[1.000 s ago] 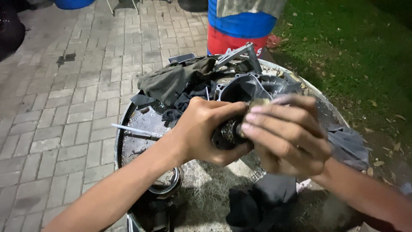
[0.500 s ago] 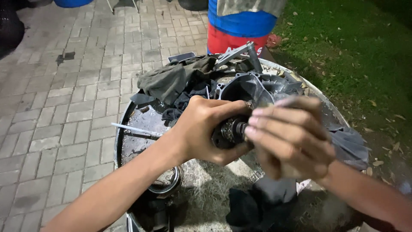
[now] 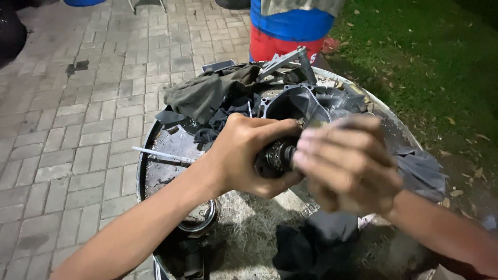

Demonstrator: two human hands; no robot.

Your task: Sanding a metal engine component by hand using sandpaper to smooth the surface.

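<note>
The 2 hands meet over the middle of the drum top [image 3: 150,140]. The left hand [image 3: 249,153] holds a round metal part [image 3: 275,158], and the right hand [image 3: 345,166] is on its right side. A pile of cloth [image 3: 207,93] lies at the far edge. A metal casing [image 3: 301,103] sits right of it. A thin rod [image 3: 161,154] lies near the left edge. A ring [image 3: 199,220] lies by the near left edge. A barrel [image 3: 290,31] stands behind the drum.

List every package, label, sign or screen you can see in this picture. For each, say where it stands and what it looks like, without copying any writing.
Drum: standing at the top centre, behind the round work surface; a cylinder with a blue upper band and a red lower band bearing pale lettering, partly hidden.
No other packages, signs or screens show.
</note>
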